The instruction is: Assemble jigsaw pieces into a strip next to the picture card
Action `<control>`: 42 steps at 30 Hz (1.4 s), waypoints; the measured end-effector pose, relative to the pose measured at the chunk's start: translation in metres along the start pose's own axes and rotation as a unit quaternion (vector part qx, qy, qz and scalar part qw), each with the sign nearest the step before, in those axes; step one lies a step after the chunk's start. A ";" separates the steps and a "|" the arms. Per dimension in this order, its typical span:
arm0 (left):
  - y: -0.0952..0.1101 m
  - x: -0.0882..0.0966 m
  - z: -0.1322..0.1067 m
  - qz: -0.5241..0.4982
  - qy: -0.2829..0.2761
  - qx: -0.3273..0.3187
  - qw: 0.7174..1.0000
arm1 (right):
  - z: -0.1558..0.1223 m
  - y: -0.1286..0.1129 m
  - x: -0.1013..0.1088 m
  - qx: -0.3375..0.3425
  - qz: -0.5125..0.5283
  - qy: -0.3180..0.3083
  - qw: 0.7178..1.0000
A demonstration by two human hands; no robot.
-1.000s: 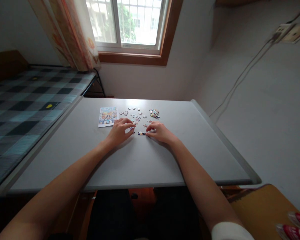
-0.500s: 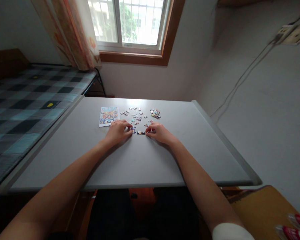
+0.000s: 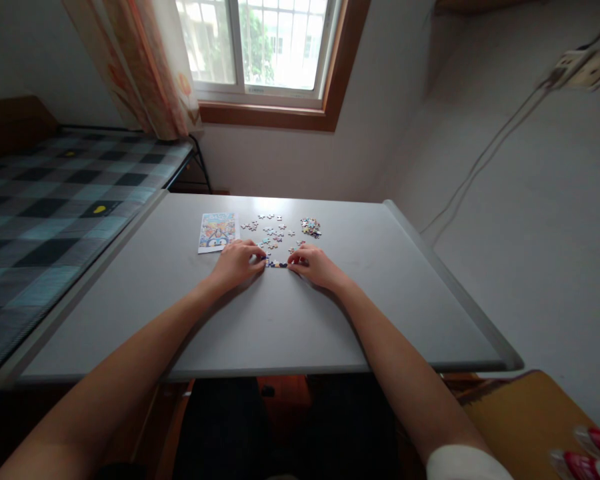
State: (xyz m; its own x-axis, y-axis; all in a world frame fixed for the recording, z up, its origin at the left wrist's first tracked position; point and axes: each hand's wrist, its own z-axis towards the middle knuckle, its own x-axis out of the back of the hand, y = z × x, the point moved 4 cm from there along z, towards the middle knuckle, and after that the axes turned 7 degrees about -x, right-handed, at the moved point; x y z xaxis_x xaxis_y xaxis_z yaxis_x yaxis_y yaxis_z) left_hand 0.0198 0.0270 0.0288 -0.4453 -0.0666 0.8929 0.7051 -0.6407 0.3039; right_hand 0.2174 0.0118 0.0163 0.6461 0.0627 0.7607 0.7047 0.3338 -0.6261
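Both hands rest on a grey table (image 3: 290, 327) around a short row of joined jigsaw pieces (image 3: 279, 265). My left hand (image 3: 237, 262) has its fingers curled, the fingertips pinching the row's left end. My right hand (image 3: 314, 264) is curled too, its fingertips pressing the row's right end. Just beyond the hands lie several loose puzzle pieces (image 3: 270, 230), and a small heap of pieces (image 3: 310, 227) sits further right. A colourful picture card (image 3: 217, 231) lies flat to the left of the pieces.
A bed with a checked blue cover (image 3: 55, 200) abuts the table's left edge. A window with a curtain (image 3: 145, 67) is behind. A white wall runs along the right, carrying a cable and socket (image 3: 575, 67). A wooden chair corner (image 3: 520, 413) sits at the lower right.
Both hands have drawn closer together: the right hand slid left with its piece toward the left hand's piece, and the pieces now lie as one row between the fingertips.
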 end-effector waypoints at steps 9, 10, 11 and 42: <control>0.002 0.001 0.000 -0.010 -0.014 -0.011 1.000 | 0.001 0.002 0.000 -0.016 -0.004 -0.002 1.000; 0.001 0.000 0.000 -0.012 -0.013 -0.013 1.000 | 0.001 0.003 0.001 -0.019 -0.007 0.002 1.000; 0.001 0.000 0.000 -0.013 -0.012 -0.014 1.000 | 0.001 0.003 0.001 -0.021 -0.010 0.005 1.000; 0.000 0.002 0.000 -0.013 -0.031 -0.009 0.999 | 0.001 0.002 -0.001 -0.039 -0.007 0.021 0.999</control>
State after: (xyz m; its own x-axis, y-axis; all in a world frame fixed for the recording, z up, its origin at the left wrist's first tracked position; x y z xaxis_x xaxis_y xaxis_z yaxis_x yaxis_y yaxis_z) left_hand 0.0194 0.0270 0.0304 -0.4278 -0.0020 0.9039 0.6829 -0.6559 0.3218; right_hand 0.2179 0.0132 0.0150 0.6461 0.0181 0.7631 0.7337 0.2608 -0.6274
